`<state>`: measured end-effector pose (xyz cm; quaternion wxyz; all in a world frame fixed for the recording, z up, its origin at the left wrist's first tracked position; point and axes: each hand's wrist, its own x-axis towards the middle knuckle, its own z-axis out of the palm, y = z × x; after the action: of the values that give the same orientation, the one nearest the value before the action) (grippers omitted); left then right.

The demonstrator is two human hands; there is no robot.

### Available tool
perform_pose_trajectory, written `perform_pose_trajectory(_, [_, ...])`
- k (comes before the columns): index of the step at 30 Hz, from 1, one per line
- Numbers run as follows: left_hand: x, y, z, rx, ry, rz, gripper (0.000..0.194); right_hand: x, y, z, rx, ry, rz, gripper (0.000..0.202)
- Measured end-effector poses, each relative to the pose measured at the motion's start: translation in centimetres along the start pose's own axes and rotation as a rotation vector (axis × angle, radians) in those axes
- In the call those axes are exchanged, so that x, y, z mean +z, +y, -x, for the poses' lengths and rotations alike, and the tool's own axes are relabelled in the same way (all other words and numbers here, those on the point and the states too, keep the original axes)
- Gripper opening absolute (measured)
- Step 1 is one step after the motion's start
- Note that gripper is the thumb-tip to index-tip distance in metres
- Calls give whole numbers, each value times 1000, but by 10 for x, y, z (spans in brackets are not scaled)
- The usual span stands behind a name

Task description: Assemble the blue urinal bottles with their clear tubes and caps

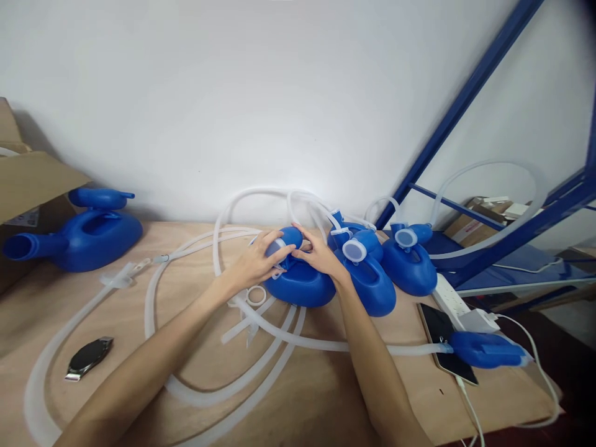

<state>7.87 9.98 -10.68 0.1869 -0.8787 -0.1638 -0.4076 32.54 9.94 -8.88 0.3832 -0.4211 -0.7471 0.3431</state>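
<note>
A blue plastic bottle (302, 287) stands on the wooden table, near the wall, with a smaller rounded blue part (292, 236) on top. My left hand (261, 257) is closed round the left side of that rounded part, beside its whitish cap. My right hand (317, 251) holds the same part from the right, its thumb and fingertips pressed against it. The fingertips of both hands nearly meet. Below my left hand lies a white ring (256, 295). Clear tubing (321, 343) runs in front of the bottle.
More blue bottles (370, 285) stand at the right, and another (100, 239) by a cardboard box (37, 180) at the left. A watch (89, 358) lies front left. At the right are a tablet (431, 323), a power strip (449, 298), a small blue part (488, 349) and a blue shelf frame (456, 112).
</note>
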Motion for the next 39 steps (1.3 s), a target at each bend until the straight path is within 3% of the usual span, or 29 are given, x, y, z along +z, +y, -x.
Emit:
perform_pose_trajectory(3, [-28,-12,-4,-3,-64,-8,45,1,4,2,4,-87,-43,98])
perform_pose_trajectory(6, [-56,-13,-12,-186,-6,119,52,-3,5,4,7,-104,-47,103])
perform_pose_trajectory(8, [-68,-7,-20,-358,60,264,57,-8,-2,6,-81,-72,-33,104])
perform_pose_trajectory(12, [-72,14,-34,-683,144,457,48,-9,-33,12,-340,-111,-75,131])
perform_pose_trajectory(13, [-71,19,-36,-735,166,494,46,-7,-42,15,-370,-126,-77,132])
perform_pose_trajectory(15, [-68,29,-38,-793,210,580,43,0,-57,22,-385,-93,-72,114])
perform_pose_trajectory(18, [-66,39,-39,-770,288,770,44,12,-71,30,-378,-6,-105,84])
perform_pose_trajectory(24, [-70,49,-44,-592,459,821,54,18,-93,40,-462,7,-154,75])
perform_pose_trajectory(29, [-74,54,-45,-469,392,893,59,8,-111,54,-388,-49,-79,75])
perform_pose_trajectory(35, [-70,49,-37,-494,290,739,71,-3,-94,46,-330,-84,-108,84])
perform_pose_trajectory(37, [-69,42,-36,-421,294,602,79,-5,-84,38,-300,-110,-111,86])
perform_pose_trajectory(39, [-69,36,-37,-300,324,459,74,-6,-75,31,-272,-152,-137,92])
